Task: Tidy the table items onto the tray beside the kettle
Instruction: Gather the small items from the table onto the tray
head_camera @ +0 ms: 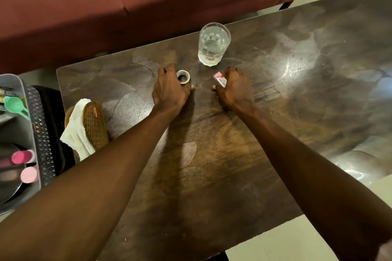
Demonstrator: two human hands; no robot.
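Both hands closing on small items in mid-table, glass of water just behind.

Left hand [169, 89] curled round a small roll of tape [183, 76]; right hand [234, 88] pinching a little printed box [220, 79]. Risk: knocking the glass [213, 44] on lifting, spilling water across the dark table [297, 82]. Tape lying flat, hole upward; box flat, pink and white. No kettle in view; grey tray [12, 85] at far left.

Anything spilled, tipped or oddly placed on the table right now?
No spill: the glass stands upright. One oddity: a sandal lies sole-up on a white cloth at the table's left edge.
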